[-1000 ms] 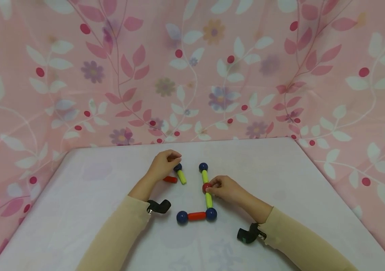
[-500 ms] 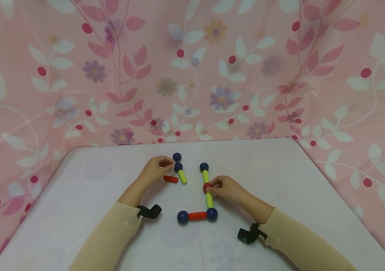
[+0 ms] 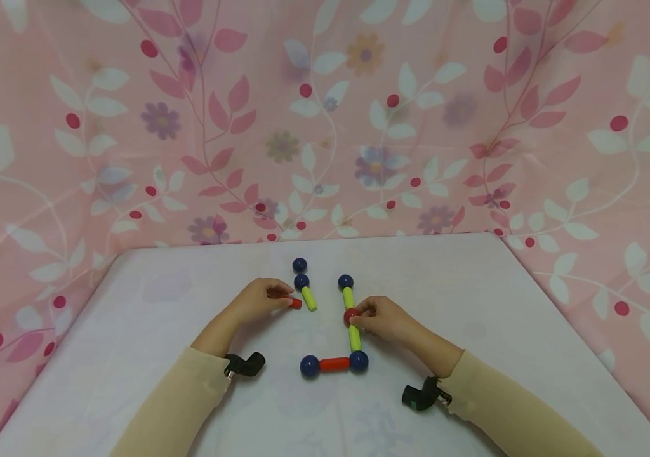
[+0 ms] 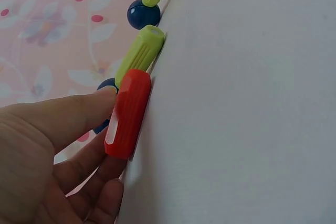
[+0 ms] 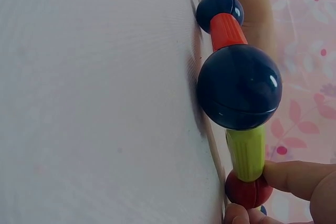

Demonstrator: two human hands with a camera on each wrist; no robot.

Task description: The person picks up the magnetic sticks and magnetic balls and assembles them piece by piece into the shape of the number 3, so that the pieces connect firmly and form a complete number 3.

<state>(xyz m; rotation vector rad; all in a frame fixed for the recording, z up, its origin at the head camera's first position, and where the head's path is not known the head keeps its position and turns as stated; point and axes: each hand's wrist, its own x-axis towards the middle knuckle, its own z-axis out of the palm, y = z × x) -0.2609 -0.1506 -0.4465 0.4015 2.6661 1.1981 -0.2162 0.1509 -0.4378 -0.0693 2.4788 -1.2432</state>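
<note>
My right hand (image 3: 384, 319) pinches a red ball (image 5: 242, 191) between thumb and fingers. That ball joins two yellow-green rods (image 3: 355, 339) in a line, with a dark blue ball (image 3: 345, 281) at the far end. At the near end another blue ball (image 5: 240, 87) links to a red rod (image 3: 334, 364) that ends in a further blue ball (image 3: 310, 366). My left hand (image 3: 259, 301) has thumb and fingers around a loose red rod (image 4: 128, 114), partly covering it in the head view. Just right of that hand lies a yellow-green rod (image 3: 310, 298) attached to a blue ball (image 3: 301, 281).
Behind the short rod-and-ball piece sits a single blue ball (image 3: 299, 264). Everything lies on a table with a white cover (image 3: 445, 273). Pink floral cloth (image 3: 325, 127) hangs behind the table and along its sides. Each wrist wears a black camera mount (image 3: 247, 364).
My left hand has drawn back from the far blue balls, leaving one behind the short piece, and come down onto the loose red rod. My right hand stays on the red ball.
</note>
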